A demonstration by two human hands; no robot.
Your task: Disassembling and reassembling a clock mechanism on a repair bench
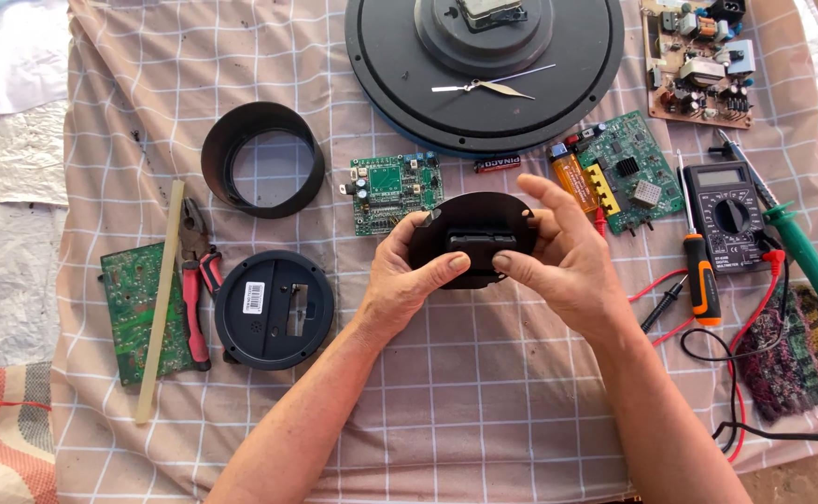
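Note:
Both my hands hold a round black plastic disc (pixel 472 217) with a small black rectangular module (pixel 480 245) at its middle, a little above the checked cloth (pixel 465 411). My left hand (pixel 409 275) grips the disc's left edge, thumb pressed on the front beside the module. On the right side, my right hand (pixel 563 257) clasps the disc, its thumb at the module's lower edge and fingers curled over the top.
A large black clock body (pixel 558 84) with loose hands lies at the back. Around lie a black ring (pixel 261 159), a round black cover (pixel 275 309), green circuit boards (pixel 396 190), pliers (pixel 194 280), a glue stick, a screwdriver (pixel 700 271), a multimeter (pixel 728 215) and a soldering iron (pixel 796 243).

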